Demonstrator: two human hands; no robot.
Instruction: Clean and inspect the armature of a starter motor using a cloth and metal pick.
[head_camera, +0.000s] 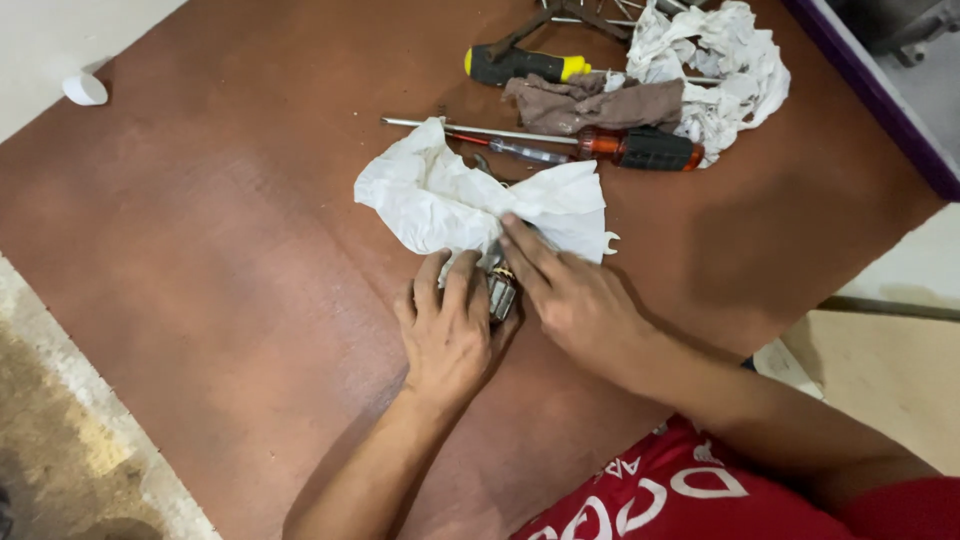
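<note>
My left hand (447, 335) lies knuckles up near the middle of the brown counter (220, 260), its fingers (455, 285) curled around a small metal part (499, 287) with a ribbed, coppery end that shows between my two hands. My right hand (575, 300) comes in from the near right edge, its fingers stretched flat and pressing a crumpled white cloth (470, 200) against the top of that part; they clamp down rather than wrap around anything. The cloth spreads away from my fingertips toward the far edge, covering the part's upper end. Just beyond the cloth lies a long screwdriver with a red and black handle (640, 148), its shaft pointing left, with a thinner red-handled tool (510, 150) partly tucked under the cloth beside it. Further toward the far edge sit a brown rag (590, 103), a screwdriver with a black and yellow handle (520, 65), and a second bunched white cloth (720, 65) near the far right corner. A small white cap (85, 89) rests just off the far left edge.
</note>
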